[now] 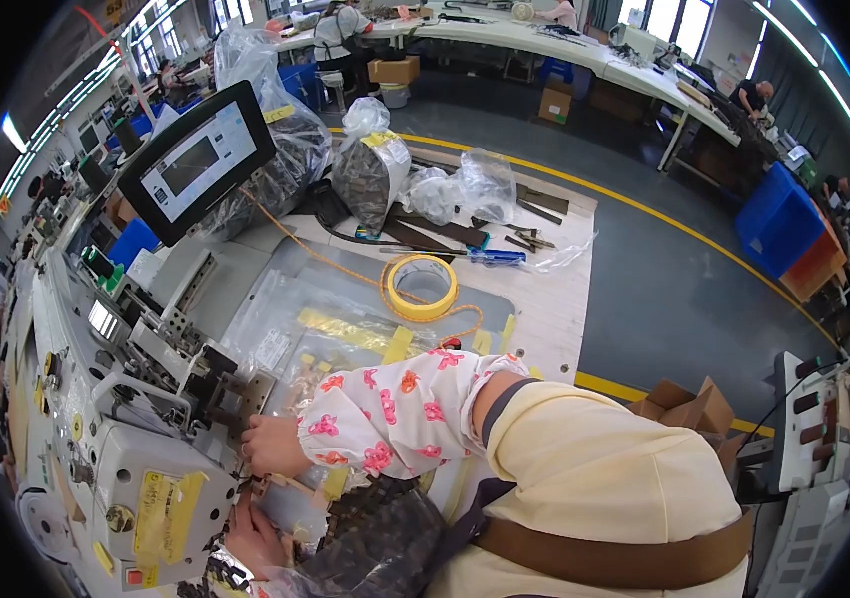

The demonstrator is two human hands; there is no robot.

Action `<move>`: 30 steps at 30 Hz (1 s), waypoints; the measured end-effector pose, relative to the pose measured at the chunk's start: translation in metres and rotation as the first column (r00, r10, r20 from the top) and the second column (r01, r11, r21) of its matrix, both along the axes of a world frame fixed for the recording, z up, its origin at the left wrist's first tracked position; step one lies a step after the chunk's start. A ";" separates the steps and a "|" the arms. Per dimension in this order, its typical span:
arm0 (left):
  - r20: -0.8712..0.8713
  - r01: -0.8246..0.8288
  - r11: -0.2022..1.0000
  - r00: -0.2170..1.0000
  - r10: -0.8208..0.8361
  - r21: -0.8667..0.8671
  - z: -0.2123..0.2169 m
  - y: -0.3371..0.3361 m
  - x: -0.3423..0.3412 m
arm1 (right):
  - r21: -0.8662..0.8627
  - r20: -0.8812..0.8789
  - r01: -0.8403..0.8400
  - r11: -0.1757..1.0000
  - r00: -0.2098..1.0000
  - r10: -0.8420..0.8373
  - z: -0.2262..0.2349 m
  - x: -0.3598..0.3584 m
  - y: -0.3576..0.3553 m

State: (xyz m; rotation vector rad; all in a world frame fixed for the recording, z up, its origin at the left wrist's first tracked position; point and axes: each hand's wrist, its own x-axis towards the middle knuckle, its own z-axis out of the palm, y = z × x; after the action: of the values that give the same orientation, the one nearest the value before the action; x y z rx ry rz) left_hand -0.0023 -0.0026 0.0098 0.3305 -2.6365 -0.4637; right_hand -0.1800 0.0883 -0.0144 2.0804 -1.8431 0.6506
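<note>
At the needle end of a grey industrial sewing machine (pixel 161 508), my right hand (pixel 275 446) has its fingers curled in by the metal parts. What lies under those fingers is hidden. Just below it, my left hand (pixel 253 541) rests beside the machine head, its fingertips pointing toward the same spot and partly covered. A dark camouflage-patterned fabric piece (pixel 385 533) lies bunched next to both hands, with clear plastic over part of it. A white sleeve cover with pink bears (pixel 395 414) wraps my right forearm.
A screen panel (pixel 197 159) stands behind the machine. Beyond my arm lie a yellow tape roll (pixel 422 288), an orange cord (pixel 310 251), a blue-handled screwdriver (pixel 497 257) and plastic-wrapped bundles (pixel 370 174). Cardboard boxes (pixel 689 409) stand at right; other people work farther off.
</note>
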 end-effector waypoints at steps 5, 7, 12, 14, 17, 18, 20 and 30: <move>0.033 -0.013 0.999 0.999 0.014 -0.046 -0.007 0.000 0.002 | 0.116 -0.009 0.039 0.993 0.999 -0.038 0.009 0.007 -0.001; 0.006 -0.004 0.998 1.000 0.004 -0.060 -0.011 0.001 0.011 | 0.196 -0.007 0.020 0.980 1.000 -0.019 0.007 0.012 -0.002; 0.009 -0.125 0.984 0.992 0.125 0.130 -0.012 -0.005 -0.001 | 0.002 0.320 -0.107 0.994 0.942 0.101 -0.010 -0.011 0.006; -0.029 -0.197 0.980 0.980 0.196 -0.019 -0.024 -0.022 0.009 | -0.085 0.389 -0.161 0.983 0.903 0.181 -0.002 -0.014 0.008; -0.054 -0.351 0.899 0.935 0.350 -0.261 -0.019 -0.052 0.031 | -0.163 0.549 -0.073 0.984 0.822 0.152 0.007 -0.011 0.004; -0.073 -0.403 0.882 0.915 0.397 -0.244 -0.020 -0.055 0.032 | -0.148 0.559 -0.036 0.988 0.821 0.113 0.017 -0.009 0.012; -0.104 -0.484 0.835 0.874 0.474 -0.261 -0.012 -0.055 0.035 | -0.108 0.608 -0.098 0.989 0.781 0.143 0.029 -0.003 0.016; -0.181 -0.011 0.998 0.983 0.001 -0.058 -0.025 -0.010 -0.005 | 0.429 0.420 -0.570 0.700 0.813 0.404 0.056 0.037 0.048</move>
State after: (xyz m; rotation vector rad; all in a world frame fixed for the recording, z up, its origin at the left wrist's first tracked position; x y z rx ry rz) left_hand -0.0070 -0.0127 -0.0156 0.2643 -2.4661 -0.3937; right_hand -0.1432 0.1363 0.0412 3.0820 -1.7466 0.6353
